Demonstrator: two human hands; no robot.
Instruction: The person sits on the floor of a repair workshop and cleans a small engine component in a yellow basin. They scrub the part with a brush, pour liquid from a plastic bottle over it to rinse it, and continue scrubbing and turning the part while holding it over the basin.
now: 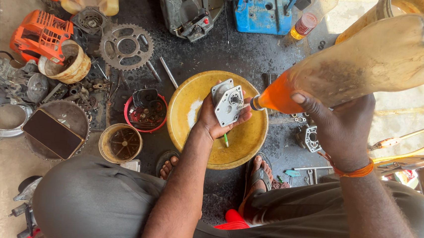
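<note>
My left hand (218, 119) holds a small grey metal engine part (227, 103) upright over a yellow bowl (250, 141) on the ground. My right hand (341, 127) grips a crumpled, dirty plastic bottle (370, 60), tipped so its neck points left at the part. Orange liquid (278, 96) fills the bottle's narrow end, which nearly touches the part. An orange thread band circles my right wrist. I am squatting, with sandalled feet on either side of the bowl.
Oily ground is strewn with parts: a toothed sprocket (126, 46), an orange engine cover (41, 33), a red-rimmed tub (146, 112), a tan cup (120, 143), a blue machine (263, 9), a small bottle (308, 22), bolts and spanners (310, 170).
</note>
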